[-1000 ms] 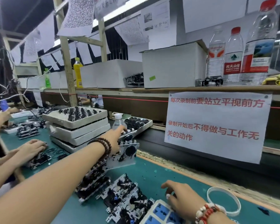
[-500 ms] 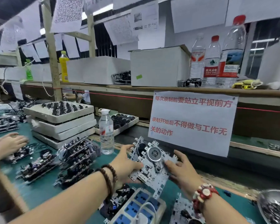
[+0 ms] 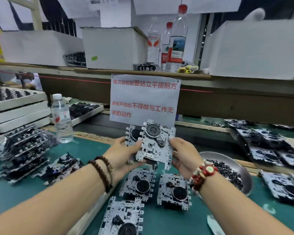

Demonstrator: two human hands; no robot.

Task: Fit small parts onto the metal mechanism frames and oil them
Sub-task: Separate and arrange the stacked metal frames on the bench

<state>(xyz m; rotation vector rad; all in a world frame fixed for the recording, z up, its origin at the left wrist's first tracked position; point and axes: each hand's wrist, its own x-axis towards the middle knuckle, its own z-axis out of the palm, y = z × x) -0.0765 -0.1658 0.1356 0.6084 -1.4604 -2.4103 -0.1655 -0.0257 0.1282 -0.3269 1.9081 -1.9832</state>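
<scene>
Two stacked metal frames [image 3: 153,143] held up above the green mat [image 3: 71,150], black flywheel facing camera. Left hand [image 3: 124,154] and right hand [image 3: 185,154] each grip an edge. More frames [image 3: 137,184] lie flat below. Steel bowl [image 3: 231,170] of small black parts at right; water bottle [image 3: 61,119] at left.

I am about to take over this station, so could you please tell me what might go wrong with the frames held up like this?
1. Both hands, left and right, hold two overlapping frames by the edges above the bench; the rear one could slip out.
2. A dropped frame would land on the frames lying below.
3. The bowl of small parts sits close to the right forearm and might get knocked.
</scene>
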